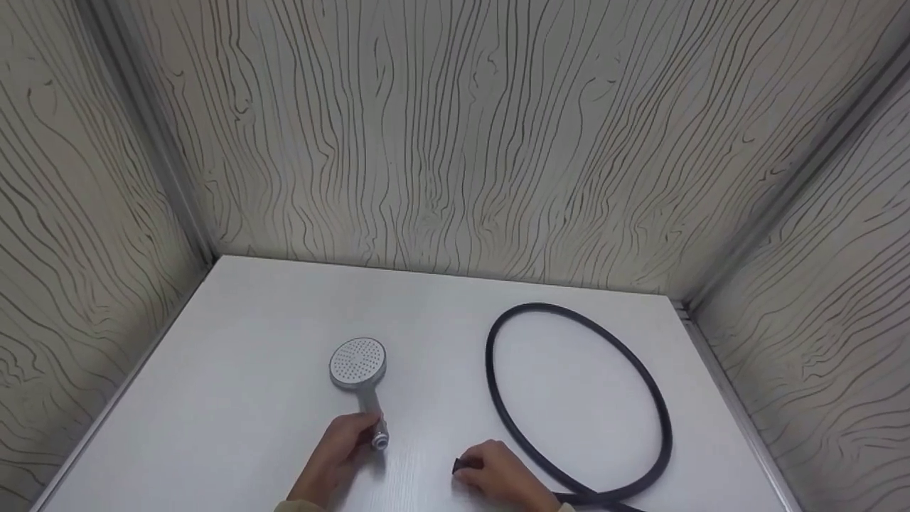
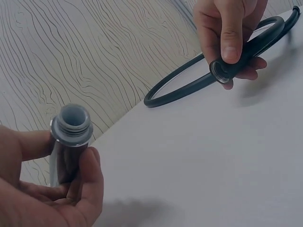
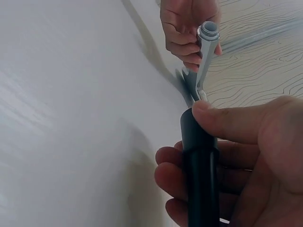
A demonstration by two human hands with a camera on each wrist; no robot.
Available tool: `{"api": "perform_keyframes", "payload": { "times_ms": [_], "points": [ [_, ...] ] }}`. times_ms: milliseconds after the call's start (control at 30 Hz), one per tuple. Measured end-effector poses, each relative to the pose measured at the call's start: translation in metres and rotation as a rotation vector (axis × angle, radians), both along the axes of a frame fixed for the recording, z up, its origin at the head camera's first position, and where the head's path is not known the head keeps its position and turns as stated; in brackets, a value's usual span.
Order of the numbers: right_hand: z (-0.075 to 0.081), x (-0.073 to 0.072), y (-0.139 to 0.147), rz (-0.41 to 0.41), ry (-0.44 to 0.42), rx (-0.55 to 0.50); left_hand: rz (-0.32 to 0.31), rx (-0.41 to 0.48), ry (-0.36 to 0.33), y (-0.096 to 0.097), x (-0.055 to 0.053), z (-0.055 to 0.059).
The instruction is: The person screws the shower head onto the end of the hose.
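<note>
A silver shower head with a round, perforated face is gripped by its handle in my left hand. Its threaded handle end points toward me, uncovered, as the left wrist view shows. My right hand pinches the end of a black shower hose between thumb and fingers. In the left wrist view the open mouth of that hose end faces the shower head's side. A gap separates the threaded end from the hose end.
The rest of the black hose lies in a large loop on the right of the white table. Wood-grain panels enclose the table at the back and both sides, with grey metal strips at the corners.
</note>
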State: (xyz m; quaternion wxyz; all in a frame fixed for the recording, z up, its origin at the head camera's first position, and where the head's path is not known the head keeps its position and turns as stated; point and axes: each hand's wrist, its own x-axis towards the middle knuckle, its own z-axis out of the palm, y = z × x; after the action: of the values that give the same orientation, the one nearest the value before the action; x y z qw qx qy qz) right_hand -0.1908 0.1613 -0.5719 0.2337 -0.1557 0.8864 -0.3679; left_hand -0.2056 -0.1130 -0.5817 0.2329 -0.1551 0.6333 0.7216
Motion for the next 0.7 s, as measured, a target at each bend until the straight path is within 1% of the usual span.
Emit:
{"api": "perform_keyframes", "payload": {
  "times_ms": [100, 167, 233, 400, 567, 700],
  "points": [
    [0.001, 0.001, 0.001, -0.003, -0.011, -0.028, 0.031, 0.031, -0.011, 0.003, 0.0, 0.001],
    [0.001, 0.001, 0.001, 0.0, -0.002, -0.049, 0.046, 0.037, -0.023, 0.004, -0.001, 0.002],
    [0.002, 0.0, 0.002, 0.005, 0.016, -0.059, 0.054, 0.023, -0.028, 0.006, -0.001, 0.003],
    [0.006, -0.001, 0.002, 0.001, 0.047, -0.082, 0.046, -0.028, -0.011, 0.009, -0.001, 0.006],
    [0.007, -0.002, 0.002, -0.032, 0.017, -0.097, 0.03, -0.09, 0.036, 0.013, -0.003, 0.008],
    [0.008, -0.003, 0.002, -0.061, -0.007, -0.123, 0.033, -0.092, 0.036, 0.015, -0.003, 0.012]
  ]
}}
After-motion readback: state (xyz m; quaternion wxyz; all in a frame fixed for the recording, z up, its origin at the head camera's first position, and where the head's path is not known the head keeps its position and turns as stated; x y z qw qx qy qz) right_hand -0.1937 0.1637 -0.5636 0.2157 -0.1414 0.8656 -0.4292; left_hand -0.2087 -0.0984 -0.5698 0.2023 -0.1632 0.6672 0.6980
